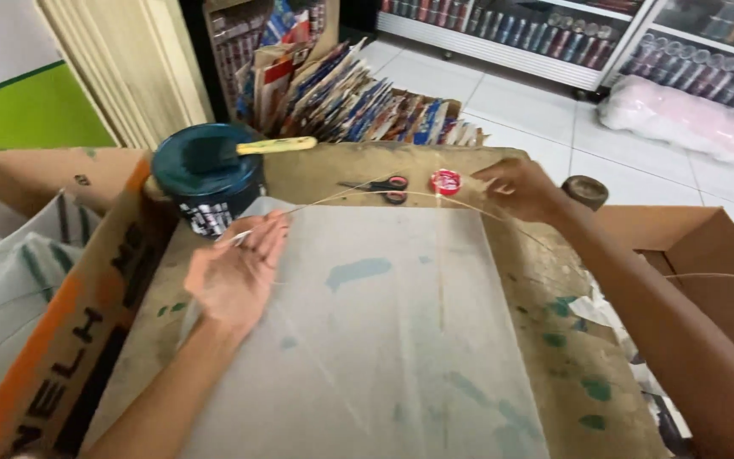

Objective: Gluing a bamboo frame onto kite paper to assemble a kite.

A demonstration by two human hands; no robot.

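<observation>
Bright even indoor light, soft shadows, mild blur, wide-angle edge distortion

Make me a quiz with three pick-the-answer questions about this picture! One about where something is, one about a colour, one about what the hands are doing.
1. Where do the scissors lie?
A. beyond the paper sheet, on the cardboard
B. on the floor
C. inside the can

2. What colour is the brush handle?
A. red
B. yellow
C. black

3. How is the thin stick?
A. snapped
B. lying loose
C. bowed between both hands

Answers: 1 A, they rest above the sheet's far edge. 2 B, it is pale yellow atop the paint can. 3 C, left hand and right hand pinch its ends.
</observation>
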